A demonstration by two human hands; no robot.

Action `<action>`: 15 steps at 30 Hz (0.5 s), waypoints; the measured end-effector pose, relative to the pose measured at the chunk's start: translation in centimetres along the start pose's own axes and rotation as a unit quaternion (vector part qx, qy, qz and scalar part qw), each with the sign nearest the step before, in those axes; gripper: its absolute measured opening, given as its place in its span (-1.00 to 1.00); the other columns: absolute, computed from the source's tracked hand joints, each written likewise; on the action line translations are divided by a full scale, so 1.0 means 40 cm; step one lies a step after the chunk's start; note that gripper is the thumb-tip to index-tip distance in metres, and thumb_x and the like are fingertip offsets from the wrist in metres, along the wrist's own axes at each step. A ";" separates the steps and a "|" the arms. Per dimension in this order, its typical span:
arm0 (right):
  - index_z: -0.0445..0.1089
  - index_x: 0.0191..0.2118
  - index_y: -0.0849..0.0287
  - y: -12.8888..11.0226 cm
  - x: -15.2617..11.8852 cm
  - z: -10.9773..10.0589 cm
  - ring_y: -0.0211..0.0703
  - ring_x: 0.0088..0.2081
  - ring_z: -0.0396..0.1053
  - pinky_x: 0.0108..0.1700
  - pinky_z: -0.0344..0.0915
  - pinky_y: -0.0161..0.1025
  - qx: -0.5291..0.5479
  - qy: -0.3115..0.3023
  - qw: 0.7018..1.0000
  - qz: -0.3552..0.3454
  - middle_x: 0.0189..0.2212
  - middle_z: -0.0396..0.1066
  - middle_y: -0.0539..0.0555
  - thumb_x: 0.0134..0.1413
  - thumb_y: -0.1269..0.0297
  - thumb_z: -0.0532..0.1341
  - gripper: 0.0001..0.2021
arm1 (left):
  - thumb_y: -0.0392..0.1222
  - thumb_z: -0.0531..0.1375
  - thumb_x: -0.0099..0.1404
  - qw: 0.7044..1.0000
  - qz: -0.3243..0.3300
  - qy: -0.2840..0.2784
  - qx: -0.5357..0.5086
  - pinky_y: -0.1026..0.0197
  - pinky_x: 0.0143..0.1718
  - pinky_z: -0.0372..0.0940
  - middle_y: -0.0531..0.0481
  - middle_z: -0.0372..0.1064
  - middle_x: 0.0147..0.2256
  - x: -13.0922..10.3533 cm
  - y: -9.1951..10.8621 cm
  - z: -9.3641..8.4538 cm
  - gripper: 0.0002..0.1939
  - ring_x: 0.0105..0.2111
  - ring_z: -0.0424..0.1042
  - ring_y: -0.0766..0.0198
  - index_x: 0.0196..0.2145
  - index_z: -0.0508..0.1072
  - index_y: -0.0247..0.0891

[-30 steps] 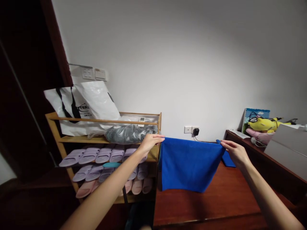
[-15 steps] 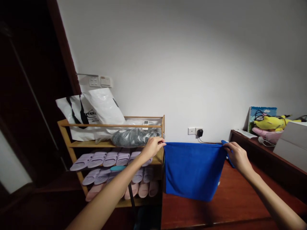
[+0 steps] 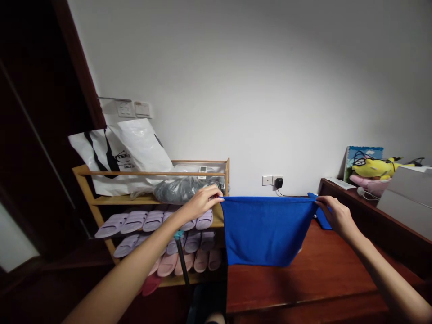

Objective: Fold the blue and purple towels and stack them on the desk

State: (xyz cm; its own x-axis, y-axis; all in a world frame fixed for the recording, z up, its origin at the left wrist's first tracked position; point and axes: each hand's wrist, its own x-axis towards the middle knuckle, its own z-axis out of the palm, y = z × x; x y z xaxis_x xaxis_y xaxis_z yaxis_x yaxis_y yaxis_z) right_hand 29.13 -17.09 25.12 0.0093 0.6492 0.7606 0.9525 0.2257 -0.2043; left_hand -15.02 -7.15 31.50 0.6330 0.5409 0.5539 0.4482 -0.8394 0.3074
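A plain blue cloth (image 3: 265, 231) hangs stretched between my two hands above the reddish-brown wooden table (image 3: 324, 279). My left hand (image 3: 202, 201) pinches its upper left corner between thumb and fingers. At the upper right corner, my right hand (image 3: 335, 215) pinches it the same way. The top edge runs nearly straight, while the lower edge hangs near the tabletop; whether it touches I cannot tell. Behind my right hand lies another piece of blue fabric (image 3: 324, 220), partly hidden.
On the left stands a wooden shoe rack (image 3: 123, 200) with several purple slippers (image 3: 153, 220), pink slippers (image 3: 168, 264) and a white bag (image 3: 141, 146). A raised ledge at right bears a yellow plush toy (image 3: 374, 168) and white boxes (image 3: 405, 193). A black plug (image 3: 278, 182) sits in a wall socket.
My left hand has moved slightly left and the cloth's top edge is pulled wider. Its lower edge has risen a little. The view has shifted slightly.
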 end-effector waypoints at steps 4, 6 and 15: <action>0.36 -0.29 0.07 -0.008 -0.004 -0.014 -0.13 -0.36 0.38 -0.26 0.29 -0.20 0.022 -0.014 1.000 -0.013 -0.38 0.44 0.08 0.15 0.06 0.03 -0.74 | -0.07 0.07 0.29 1.000 -0.011 -0.012 -0.002 0.26 -0.27 0.14 0.03 0.32 -0.37 -0.006 0.006 -0.012 -0.80 -0.35 0.29 0.25 -0.36 0.41 -0.20; 0.35 -0.31 0.08 -0.014 -0.006 -0.023 -0.15 -0.40 0.37 -0.30 0.29 -0.22 0.033 -0.024 0.999 -0.021 -0.42 0.43 0.06 0.15 0.06 0.03 -0.74 | -0.06 0.07 0.29 1.000 -0.023 -0.014 -0.006 0.26 -0.27 0.14 0.03 0.31 -0.38 -0.009 0.016 -0.022 -0.80 -0.35 0.29 0.25 -0.38 0.39 -0.21; 0.35 -0.30 0.00 -0.066 -0.113 -0.138 -0.19 -0.43 0.32 -0.38 0.25 -0.26 0.050 -0.055 0.995 -0.061 -0.47 0.36 0.02 0.15 0.20 0.07 -0.87 | -0.05 0.05 0.29 0.979 -0.083 -0.171 -0.067 0.31 -0.37 0.13 0.05 0.33 -0.42 -0.088 0.161 -0.111 -0.80 -0.42 0.27 0.25 -0.42 0.35 -0.16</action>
State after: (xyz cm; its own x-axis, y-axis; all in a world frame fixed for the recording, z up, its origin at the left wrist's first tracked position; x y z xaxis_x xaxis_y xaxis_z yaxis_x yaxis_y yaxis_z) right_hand 28.25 -24.63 25.64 -0.1433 0.6870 0.7124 0.9092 0.3758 -0.1796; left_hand -17.17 -14.70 34.95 0.7429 0.6379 0.2028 0.4905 -0.7250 0.4836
